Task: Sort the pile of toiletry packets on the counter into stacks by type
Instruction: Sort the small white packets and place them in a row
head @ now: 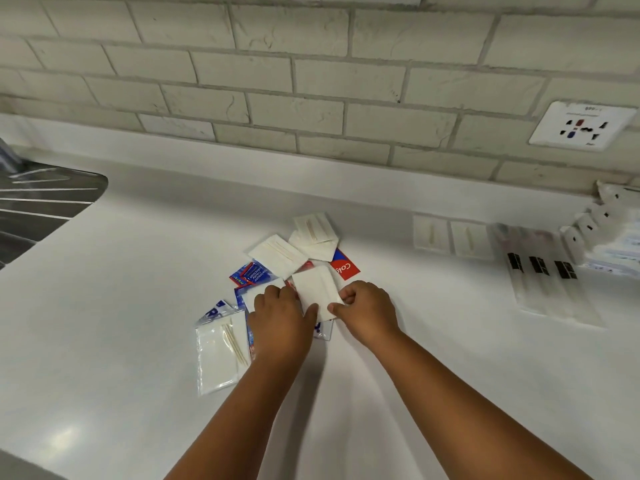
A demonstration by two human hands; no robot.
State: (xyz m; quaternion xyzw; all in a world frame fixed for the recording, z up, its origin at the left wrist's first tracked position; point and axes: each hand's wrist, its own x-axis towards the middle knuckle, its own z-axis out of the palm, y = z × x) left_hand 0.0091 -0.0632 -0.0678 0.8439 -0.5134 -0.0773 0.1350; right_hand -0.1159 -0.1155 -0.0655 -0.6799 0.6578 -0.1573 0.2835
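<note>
While both hands meet over the near edge of the pile [291, 268], the white packet [317, 289] lies between them, its far end resting over the other packets. The left hand [282, 315] sits just left of this packet, thumb laid against its near-left edge and fingers curled down onto the pile; the right hand [367, 306] sits just right of it, pinching its near-right corner between thumb and curled fingers. The pile occupies the middle of the white counter [138, 271]. It comprises white toothpick sachets [313, 233] at the far side, blue-and-red printed packets [251, 273] at the left, and a red toothpaste packet [344, 266] at the right, partly covered. A clear bag [218, 355] holding two wooden picks lies at the near left, touching the pile. Well to the right, two white sachets [450, 237] lie side by side; beyond them are long clear sleeves [543, 275] with black marks, and further packets [602, 220] by the wall. A steel drainboard [41, 202] is at far left; a socket [581, 124] is on the tiled wall.
</note>
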